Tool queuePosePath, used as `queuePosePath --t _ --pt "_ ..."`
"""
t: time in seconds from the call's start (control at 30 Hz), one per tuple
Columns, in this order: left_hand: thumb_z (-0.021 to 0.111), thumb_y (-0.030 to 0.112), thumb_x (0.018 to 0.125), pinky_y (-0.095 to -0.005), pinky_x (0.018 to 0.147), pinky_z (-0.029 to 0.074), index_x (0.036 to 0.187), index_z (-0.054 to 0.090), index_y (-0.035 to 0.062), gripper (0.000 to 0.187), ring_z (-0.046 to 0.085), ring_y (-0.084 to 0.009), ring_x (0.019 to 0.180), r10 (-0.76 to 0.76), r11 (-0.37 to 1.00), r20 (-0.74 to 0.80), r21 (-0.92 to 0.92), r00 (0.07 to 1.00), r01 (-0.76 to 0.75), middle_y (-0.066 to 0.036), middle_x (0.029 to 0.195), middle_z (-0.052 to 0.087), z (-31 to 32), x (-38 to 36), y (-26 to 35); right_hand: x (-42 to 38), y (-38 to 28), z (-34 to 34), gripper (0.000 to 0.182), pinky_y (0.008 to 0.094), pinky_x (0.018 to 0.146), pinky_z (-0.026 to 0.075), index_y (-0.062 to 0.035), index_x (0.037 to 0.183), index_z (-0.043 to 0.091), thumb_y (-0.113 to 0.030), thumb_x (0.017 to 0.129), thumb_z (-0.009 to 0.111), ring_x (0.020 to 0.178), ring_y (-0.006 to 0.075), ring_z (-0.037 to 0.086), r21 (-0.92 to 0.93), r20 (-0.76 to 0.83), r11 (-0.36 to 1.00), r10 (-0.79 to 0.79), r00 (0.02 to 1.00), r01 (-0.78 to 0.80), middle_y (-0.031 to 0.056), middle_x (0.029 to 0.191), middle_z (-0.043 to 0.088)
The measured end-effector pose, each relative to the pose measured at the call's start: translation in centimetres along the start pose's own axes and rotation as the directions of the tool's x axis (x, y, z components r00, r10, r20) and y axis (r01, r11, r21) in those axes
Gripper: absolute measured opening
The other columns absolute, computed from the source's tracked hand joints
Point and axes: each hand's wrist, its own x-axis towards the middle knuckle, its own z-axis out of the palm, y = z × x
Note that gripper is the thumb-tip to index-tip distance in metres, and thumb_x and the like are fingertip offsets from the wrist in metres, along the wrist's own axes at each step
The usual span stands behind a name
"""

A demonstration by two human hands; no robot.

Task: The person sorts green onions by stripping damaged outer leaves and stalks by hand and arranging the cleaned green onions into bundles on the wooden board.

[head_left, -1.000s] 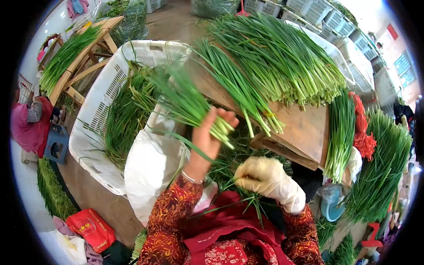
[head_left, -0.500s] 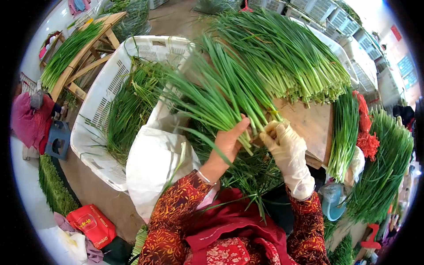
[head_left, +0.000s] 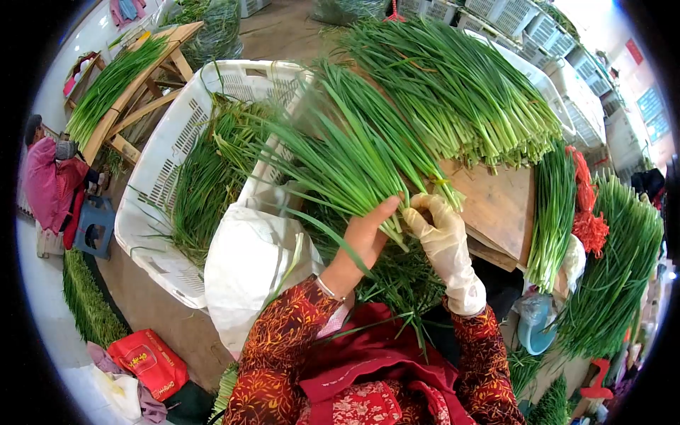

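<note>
My left hand, bare, is wrapped round the lower stems of a loose bunch of garlic chives, whose leaves fan out up and to the left. My right hand, in a pale thin glove, has its thumb and fingers pinched together at the right side of these stems, near their cut ends. Just beyond it a second bunch of chives, with a yellow band near its base, lies on the wooden board. Loose chives lie below my hands, over my lap.
A large pile of chives covers the far part of the board. A white plastic crate with loose leaves stands to the left, beside a white sack. Red ties and more chives are at the right.
My right hand has moved slightly left and down, from beside the banded bunch to the stems in my left hand. My left hand still holds its bunch, slightly shifted.
</note>
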Motion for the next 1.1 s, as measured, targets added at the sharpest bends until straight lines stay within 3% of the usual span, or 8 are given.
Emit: queuePosePath --t 0.1,0.13,0.2,0.3,0.33,0.53,0.83,1.1 --pt "0.056 0.027 0.085 -0.0334 0.078 0.047 0.100 0.056 0.0009 0.030 0.057 -0.0155 0.088 0.015 0.998 0.049 0.068 0.999 -0.019 -0.005 0.095 0.059 -0.6 0.2 1.0 -1.3 -0.1 -1.0 0.012 0.0265 0.063 0.045 -0.0033 0.084 0.057 -0.004 0.075 0.064 0.070 0.0202 0.056 0.011 0.072 0.965 -0.262 0.962 0.262 0.0096 0.080 0.056" --pt "0.053 0.028 0.086 -0.0333 0.077 0.048 0.098 0.056 0.0006 0.030 0.057 -0.0149 0.088 0.005 0.998 0.044 0.070 0.999 -0.008 -0.005 0.092 0.059 -0.7 0.3 1.6 -2.0 0.3 -1.5 0.016 0.0297 0.066 0.047 -0.0039 0.087 0.057 -0.016 0.077 0.064 0.073 0.0216 0.058 0.091 0.289 0.969 -0.246 0.925 0.230 0.0089 0.083 0.058" --pt "0.051 0.029 0.087 -0.0280 0.064 0.049 0.089 0.053 0.0039 0.025 0.053 -0.0094 0.075 0.125 0.992 0.074 0.004 0.989 -0.126 -0.004 0.086 0.053 -2.3 1.4 2.0 -3.0 -0.7 -2.6 0.026 0.0327 0.067 0.048 -0.0060 0.089 0.058 -0.030 0.080 0.059 0.075 0.0235 0.059 -0.041 0.793 0.970 -0.114 0.598 0.239 0.0072 0.085 0.060" --pt "0.053 0.027 0.086 -0.0286 0.063 0.049 0.086 0.052 0.0052 0.021 0.050 -0.0088 0.072 0.104 0.994 0.022 -0.034 0.994 -0.104 -0.003 0.086 0.051 -2.6 1.3 2.5 -3.7 -1.1 -2.7 0.023 0.0293 0.065 0.048 -0.0091 0.088 0.062 -0.029 0.076 0.065 0.075 0.0202 0.061 -0.480 0.604 0.865 0.204 0.771 0.147 0.0091 0.080 0.061" --pt "0.055 0.025 0.086 -0.0286 0.061 0.048 0.087 0.053 0.0041 0.022 0.051 -0.0096 0.071 0.072 0.997 0.029 -0.042 0.997 -0.071 -0.003 0.085 0.052 -2.9 1.4 2.1 -2.5 -1.5 -3.1 0.030 0.0305 0.063 0.047 -0.0087 0.090 0.062 -0.036 0.077 0.062 0.069 0.0226 0.060 -0.436 0.455 0.900 0.227 0.861 -0.006 0.0091 0.075 0.062" --pt "0.063 0.021 0.081 -0.0288 0.054 0.047 0.097 0.056 0.0002 0.028 0.055 -0.0149 0.067 -0.083 0.990 -0.197 0.094 0.977 0.103 -0.005 0.080 0.057 -2.8 1.1 0.0 1.1 0.9 -0.4 0.032 0.0356 0.056 0.046 -0.0102 0.089 0.058 -0.041 0.079 0.056 0.063 0.0271 0.061 -0.608 0.159 0.794 0.107 0.982 0.012 0.0111 0.073 0.062" --pt "0.065 0.023 0.079 -0.0271 0.061 0.048 0.104 0.060 0.0035 0.032 0.057 -0.0107 0.078 -0.100 0.980 -0.073 0.165 0.992 0.111 -0.001 0.093 0.062 -1.8 0.8 -0.5 0.4 0.3 -0.1 0.026 0.0305 0.059 0.046 -0.0038 0.092 0.058 -0.028 0.083 0.052 0.063 0.0211 0.061 -0.191 0.249 0.970 0.194 0.949 -0.148 0.0111 0.070 0.062" --pt "0.060 0.020 0.082 -0.0270 0.061 0.050 0.105 0.058 0.0018 0.029 0.059 -0.0130 0.075 -0.103 0.993 0.048 0.057 0.993 0.101 -0.005 0.086 0.063 -2.9 0.7 -1.1 0.1 0.0 -1.6 0.027 0.0221 0.058 0.037 -0.0033 0.091 0.057 -0.027 0.088 0.045 0.059 0.0089 0.045 0.145 0.348 0.881 0.381 0.857 -0.451 0.0022 0.063 0.055"
